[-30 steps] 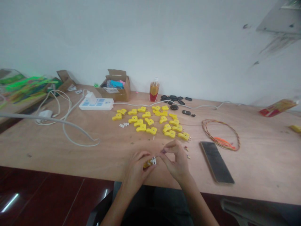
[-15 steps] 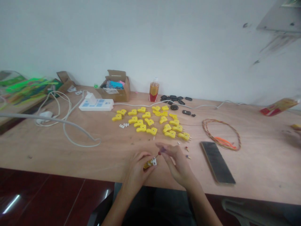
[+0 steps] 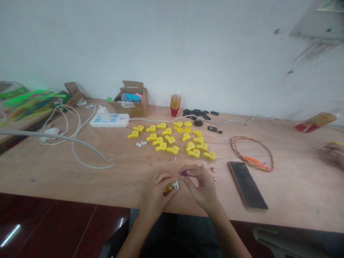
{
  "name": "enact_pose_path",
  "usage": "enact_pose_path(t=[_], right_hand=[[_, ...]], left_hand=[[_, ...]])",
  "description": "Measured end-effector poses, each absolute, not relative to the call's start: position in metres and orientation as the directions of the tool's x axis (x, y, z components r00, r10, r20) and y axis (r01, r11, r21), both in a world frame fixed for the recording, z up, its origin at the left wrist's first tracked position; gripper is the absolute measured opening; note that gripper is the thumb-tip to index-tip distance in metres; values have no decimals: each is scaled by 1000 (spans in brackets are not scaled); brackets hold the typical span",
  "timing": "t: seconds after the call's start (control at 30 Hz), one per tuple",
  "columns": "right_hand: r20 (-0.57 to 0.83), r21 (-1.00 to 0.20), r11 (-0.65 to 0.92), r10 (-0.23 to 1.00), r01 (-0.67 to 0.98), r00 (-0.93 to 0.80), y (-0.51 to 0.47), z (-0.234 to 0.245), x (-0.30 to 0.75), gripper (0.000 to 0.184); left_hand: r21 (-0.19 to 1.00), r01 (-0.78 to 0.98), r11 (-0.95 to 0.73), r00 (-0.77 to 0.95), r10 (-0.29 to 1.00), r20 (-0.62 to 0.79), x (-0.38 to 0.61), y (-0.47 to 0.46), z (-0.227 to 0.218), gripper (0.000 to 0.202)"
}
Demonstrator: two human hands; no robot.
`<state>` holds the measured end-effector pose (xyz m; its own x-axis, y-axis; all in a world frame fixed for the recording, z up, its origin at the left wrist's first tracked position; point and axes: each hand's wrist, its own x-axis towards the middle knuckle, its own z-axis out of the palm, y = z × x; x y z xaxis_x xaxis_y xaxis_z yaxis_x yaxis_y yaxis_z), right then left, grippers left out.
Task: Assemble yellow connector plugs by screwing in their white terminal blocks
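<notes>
My left hand grips a yellow thermocouple plug with a white terminal face near the table's front edge. My right hand pinches a small purple-tipped tool, perhaps a tiny screwdriver, just above and right of the plug. Its shaft is hidden by my fingers. Several matching yellow plugs lie scattered on the plywood table beyond my hands. Tiny loose parts sit to the right of my right hand.
Behind the plugs stand a white power strip, a cardboard box and a drink bottle. Right of my hands lie a dark abrasive board and a coil of twisted wire. Another person's hand shows at the right edge.
My right hand has drawn in closer to the plug, bringing the tool tip nearer it. Another person's hand has come in at the right edge.
</notes>
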<state>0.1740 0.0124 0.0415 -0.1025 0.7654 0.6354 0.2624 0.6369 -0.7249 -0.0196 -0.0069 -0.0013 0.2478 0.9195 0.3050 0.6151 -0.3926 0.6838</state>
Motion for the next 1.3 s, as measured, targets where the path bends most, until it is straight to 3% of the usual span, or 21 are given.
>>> enact_pose_path(t=[0.13, 0.3, 0.5, 0.7, 0.8, 1.07, 1.3], right_hand=[[664, -707, 651, 745, 278, -57, 15, 41, 174, 24], [600, -735, 624, 781, 265, -175, 13, 47, 178, 16], [641, -717, 633, 763, 291, -82, 17, 44, 180, 23], [579, -740, 604, 796, 295, -176, 9, 53, 180, 19], [601, -751, 603, 793, 269, -99, 9, 47, 175, 12], [570, -793, 568, 819, 220, -58, 12, 45, 173, 20], [571, -820, 544, 761, 177, 309, 30, 52, 218, 27]], left_hand=[[687, 615, -387, 239, 922, 305, -20, -8, 1, 29], [693, 611, -384, 233, 923, 306, -19, -8, 0, 27], [687, 622, -376, 226, 926, 302, -19, -7, -2, 29], [682, 613, -399, 244, 917, 317, -19, -7, -4, 32], [678, 619, -398, 237, 917, 322, -18, -7, -5, 33], [688, 611, -391, 237, 920, 312, -20, -8, -1, 31], [720, 592, -361, 192, 931, 309, -19, -7, -6, 27]])
